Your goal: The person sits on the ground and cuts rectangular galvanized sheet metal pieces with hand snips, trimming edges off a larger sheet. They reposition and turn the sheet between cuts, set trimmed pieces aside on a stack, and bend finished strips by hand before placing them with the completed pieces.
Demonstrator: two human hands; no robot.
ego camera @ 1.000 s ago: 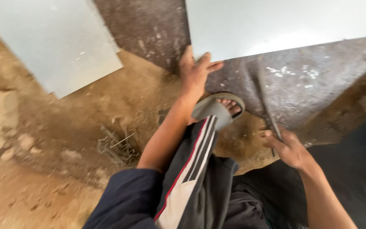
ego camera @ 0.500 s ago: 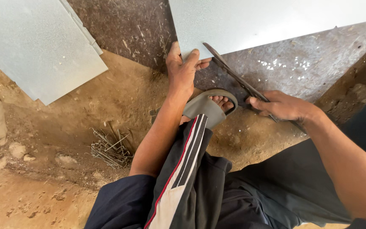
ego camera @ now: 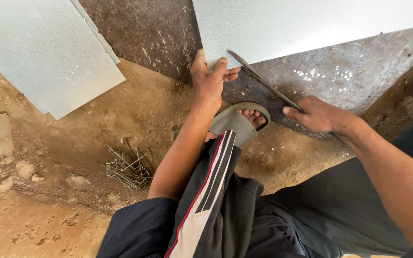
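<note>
Here the left hand (ego camera: 210, 81) is pressing flat, fingers spread, on the corner of the thin metal sheet (ego camera: 307, 24); the right hand (ego camera: 322, 115) is gripping closed the snips (ego camera: 264, 85). The sheet seems light, springy, sharp-edged.

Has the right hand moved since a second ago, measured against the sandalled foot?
Yes. The right hand rose from below and right of the sandalled foot to level with it, bringing the long dark blade up to the sheet's corner.

I see a rough outdoor metalworking spot: bare dirt ground (ego camera: 48, 224), galvanized sheets (ego camera: 39, 52), scattered nails (ego camera: 127, 167).
</note>
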